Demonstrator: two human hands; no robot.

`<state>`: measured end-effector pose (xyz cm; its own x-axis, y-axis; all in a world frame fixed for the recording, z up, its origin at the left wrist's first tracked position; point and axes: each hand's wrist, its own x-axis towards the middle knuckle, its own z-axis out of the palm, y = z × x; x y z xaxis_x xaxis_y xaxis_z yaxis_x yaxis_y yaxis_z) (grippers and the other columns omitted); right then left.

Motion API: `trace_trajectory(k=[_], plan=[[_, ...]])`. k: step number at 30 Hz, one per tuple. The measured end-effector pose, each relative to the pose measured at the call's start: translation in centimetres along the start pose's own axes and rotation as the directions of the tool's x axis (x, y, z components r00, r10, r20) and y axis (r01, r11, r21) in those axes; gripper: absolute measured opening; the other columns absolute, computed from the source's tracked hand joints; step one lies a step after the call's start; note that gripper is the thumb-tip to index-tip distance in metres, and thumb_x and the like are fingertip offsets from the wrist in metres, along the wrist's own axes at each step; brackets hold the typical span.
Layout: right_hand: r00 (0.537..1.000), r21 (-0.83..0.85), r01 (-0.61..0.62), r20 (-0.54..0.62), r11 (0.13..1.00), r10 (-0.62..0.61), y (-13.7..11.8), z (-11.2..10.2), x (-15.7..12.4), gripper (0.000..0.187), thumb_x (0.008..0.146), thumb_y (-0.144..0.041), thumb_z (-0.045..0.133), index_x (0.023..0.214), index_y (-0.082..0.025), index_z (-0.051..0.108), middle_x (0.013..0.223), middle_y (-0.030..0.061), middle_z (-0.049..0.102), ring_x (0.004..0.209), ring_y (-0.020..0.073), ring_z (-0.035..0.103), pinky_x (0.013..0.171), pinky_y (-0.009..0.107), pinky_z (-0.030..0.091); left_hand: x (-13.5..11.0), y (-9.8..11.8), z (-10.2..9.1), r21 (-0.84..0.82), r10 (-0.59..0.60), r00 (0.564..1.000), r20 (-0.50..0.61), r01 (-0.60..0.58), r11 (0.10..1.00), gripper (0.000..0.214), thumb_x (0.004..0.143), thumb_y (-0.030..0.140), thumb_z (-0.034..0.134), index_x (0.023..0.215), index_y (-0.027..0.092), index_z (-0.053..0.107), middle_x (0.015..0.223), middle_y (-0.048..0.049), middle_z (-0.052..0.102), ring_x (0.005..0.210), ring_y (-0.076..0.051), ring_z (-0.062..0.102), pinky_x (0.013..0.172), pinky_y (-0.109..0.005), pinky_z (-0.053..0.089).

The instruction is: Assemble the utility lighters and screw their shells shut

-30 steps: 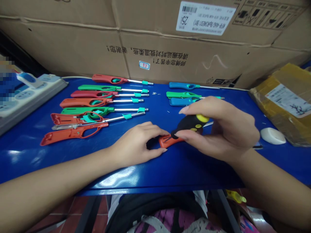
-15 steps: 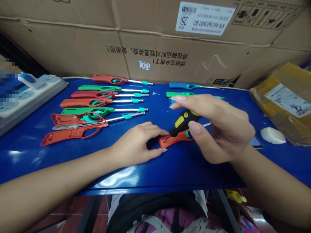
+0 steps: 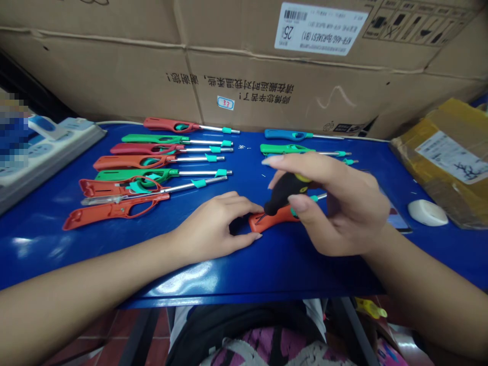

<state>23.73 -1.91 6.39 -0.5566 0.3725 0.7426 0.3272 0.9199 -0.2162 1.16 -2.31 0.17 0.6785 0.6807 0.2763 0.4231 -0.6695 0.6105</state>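
Observation:
An orange lighter (image 3: 273, 217) with a long metal barrel lies on the blue table. My left hand (image 3: 215, 223) grips its handle end between thumb and fingers. Above it, my right hand (image 3: 337, 203) is closed around a screwdriver (image 3: 285, 192) with a black and yellow handle. The screwdriver is tilted, its thin tip meeting the lighter's handle near my left fingers. To the left, an opened orange lighter lies with one half shell (image 3: 114, 211) apart and a clear part (image 3: 102, 200) between the halves. Part of the lighter's barrel is hidden behind my right hand.
Several long lighters, among them a green lighter (image 3: 137, 174), lie in a row at left. A blue lighter (image 3: 282, 134) and green lighter (image 3: 280, 148) lie at back right. A cardboard box (image 3: 133, 96) walls the back. A power strip (image 3: 49, 152) and a white mouse (image 3: 427, 212) flank the sides.
The screwdriver handle has turned in my right fingers, and that hand has shifted slightly left. My left hand and the orange lighter stay in place.

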Motion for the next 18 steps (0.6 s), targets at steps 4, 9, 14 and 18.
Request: trace_trajectory(k=[4, 9, 14, 18], plan=[[0.997, -0.121, 0.031, -0.070, 0.992, -0.040, 0.19, 0.11, 0.04, 0.029, 0.091, -0.030, 0.071, 0.117, -0.019, 0.065, 0.097, 0.0032, 0.077, 0.079, 0.0184, 0.071, 0.071, 0.034, 0.062, -0.01, -0.07, 0.00, -0.002, 0.014, 1.000, -0.008, -0.014, 1.000, 0.031, 0.085, 0.021, 0.075, 0.116, 0.020, 0.069, 0.104, -0.0024, 0.073, 0.096, -0.019, 0.065, 0.086, -0.032, 0.052], [0.998, 0.000, -0.052, -0.036, 0.999, 0.052, 0.16, 0.27, -0.13, 0.037, 0.100, -0.021, 0.048, 0.135, -0.019, 0.058, 0.120, 0.0085, 0.073, 0.103, 0.0224, 0.071, 0.085, 0.040, 0.062, -0.02, -0.07, -0.01, 0.011, -0.006, 1.000, 0.007, 0.006, 1.000, 0.036, 0.086, 0.024, 0.075, 0.121, 0.019, 0.067, 0.110, -0.0034, 0.073, 0.100, -0.021, 0.064, 0.089, -0.034, 0.052], [0.994, -0.049, 0.001, -0.108, 0.999, -0.007, 0.28, 0.22, 0.02, 0.027, 0.089, -0.021, 0.073, 0.115, -0.016, 0.067, 0.094, 0.0053, 0.076, 0.073, 0.0168, 0.068, 0.066, 0.031, 0.060, -0.03, 0.08, 0.00, 0.011, 0.013, 1.000, -0.011, -0.013, 1.000, 0.035, 0.085, 0.020, 0.076, 0.119, 0.018, 0.068, 0.103, -0.0025, 0.074, 0.095, -0.019, 0.064, 0.085, -0.031, 0.052], [0.993, -0.101, 0.059, -0.093, 0.993, -0.068, 0.30, 0.18, 0.20, 0.026, 0.096, -0.023, 0.063, 0.120, -0.015, 0.065, 0.099, 0.0077, 0.076, 0.088, 0.0207, 0.070, 0.081, 0.037, 0.060, -0.03, 0.05, 0.00, 0.009, 0.008, 1.000, -0.018, -0.008, 1.000, 0.035, 0.084, 0.022, 0.077, 0.119, 0.019, 0.068, 0.103, -0.0021, 0.073, 0.095, -0.019, 0.064, 0.085, -0.031, 0.052]])
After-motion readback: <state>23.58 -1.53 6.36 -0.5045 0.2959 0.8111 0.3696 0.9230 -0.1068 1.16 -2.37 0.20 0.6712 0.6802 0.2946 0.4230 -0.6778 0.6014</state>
